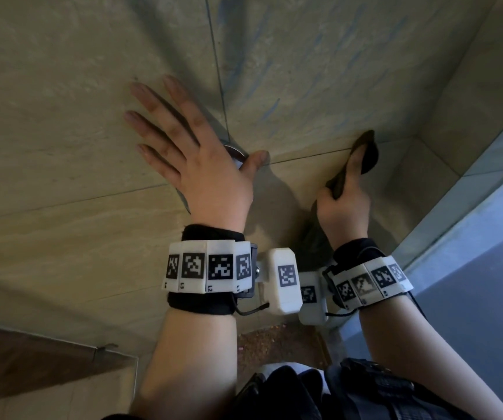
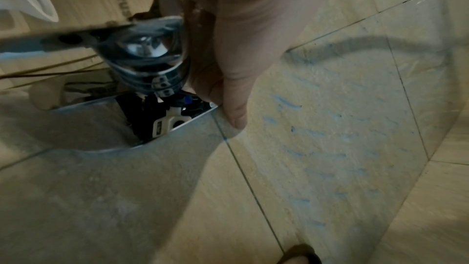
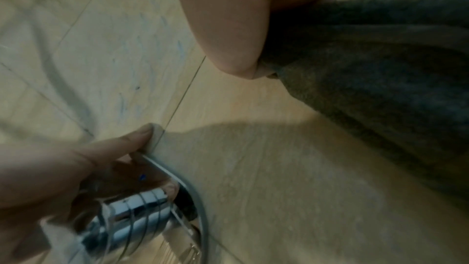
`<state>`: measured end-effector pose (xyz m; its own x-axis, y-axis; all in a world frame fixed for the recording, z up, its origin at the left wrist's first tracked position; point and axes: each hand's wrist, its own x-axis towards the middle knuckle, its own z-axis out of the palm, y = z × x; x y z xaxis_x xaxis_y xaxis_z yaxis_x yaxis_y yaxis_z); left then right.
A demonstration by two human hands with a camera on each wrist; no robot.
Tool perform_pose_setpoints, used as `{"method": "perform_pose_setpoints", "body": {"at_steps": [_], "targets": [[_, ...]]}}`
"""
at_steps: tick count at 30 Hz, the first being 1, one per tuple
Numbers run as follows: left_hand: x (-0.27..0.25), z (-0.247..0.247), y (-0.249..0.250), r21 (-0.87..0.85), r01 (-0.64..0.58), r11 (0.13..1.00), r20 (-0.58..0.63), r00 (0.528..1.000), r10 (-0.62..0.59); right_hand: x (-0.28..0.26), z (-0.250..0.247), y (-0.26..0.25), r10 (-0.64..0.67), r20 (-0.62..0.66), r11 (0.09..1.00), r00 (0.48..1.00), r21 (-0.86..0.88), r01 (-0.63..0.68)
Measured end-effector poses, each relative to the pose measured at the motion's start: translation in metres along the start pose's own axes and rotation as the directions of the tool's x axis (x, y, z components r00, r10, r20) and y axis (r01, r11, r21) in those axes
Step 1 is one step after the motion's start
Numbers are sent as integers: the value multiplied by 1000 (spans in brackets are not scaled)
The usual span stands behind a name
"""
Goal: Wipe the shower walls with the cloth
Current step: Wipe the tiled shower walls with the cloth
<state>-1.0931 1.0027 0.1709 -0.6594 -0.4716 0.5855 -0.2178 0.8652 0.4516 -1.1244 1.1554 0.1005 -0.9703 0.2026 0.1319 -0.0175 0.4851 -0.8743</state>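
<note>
Right hand (image 1: 345, 207): closed round a dark brown cloth (image 1: 365, 153), thumb (image 3: 228, 33) pinching the fabric against the fingers; cloth bunched, upper part pressed to the shower wall (image 1: 305, 71) at a horizontal grout line, lower part trailing below the wrist

Left hand (image 1: 195, 159): spread wide, fingers (image 1: 153, 101) straight and flat on the tile, holding nothing; thumb tip (image 2: 236, 115) touching the wall just beside the chrome plate (image 2: 83, 125) of the mixer valve (image 2: 149, 59), palm over the valve body

Cloth position: right of the valve, apart from it, on the beige tile near the inside corner (image 1: 420, 137) where two walls meet

Edges: vertical grout line (image 1: 217, 71) running up from the valve; corner close on the cloth's right; pale blue-grey ledge (image 1: 468, 189) beyond the corner

Open room: broad bare tile above the cloth, marked with faint blue streaks (image 1: 274, 107); bare tile between the two hands; less room rightward before the corner

Both wrists: white marker bands (image 1: 211, 265) over black straps
</note>
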Motion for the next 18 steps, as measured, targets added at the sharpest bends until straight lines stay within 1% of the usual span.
{"method": "perform_pose_setpoints", "body": {"at_steps": [4, 9, 11, 15, 17, 18], "targets": [[-1, 0, 1, 19, 10, 1000, -16, 1000, -9, 13, -13, 5, 49, -63, 998, 997, 33, -47], [-1, 1, 4, 37, 27, 999, -21, 999, -26, 22, -30, 8, 114, -71, 992, 991, 62, -110], [0, 1, 5, 41, 35, 999, -22, 999, -34, 27, -36, 10, 145, -64, 987, 987, 86, -139], [-1, -1, 8, 39, 58, 998, -11, 998, -58, 26, -42, 8, 157, -31, 981, 987, 117, -152], [-2, -1, 13, 18, 77, 997, 4, 997, -77, 24, -40, 5, 173, -12, 976, 985, 138, -169], [-3, 1, 17, 12, 92, 996, 18, 996, -92, 23, -37, 3, 162, -15, 976, 987, 150, -158]]}}
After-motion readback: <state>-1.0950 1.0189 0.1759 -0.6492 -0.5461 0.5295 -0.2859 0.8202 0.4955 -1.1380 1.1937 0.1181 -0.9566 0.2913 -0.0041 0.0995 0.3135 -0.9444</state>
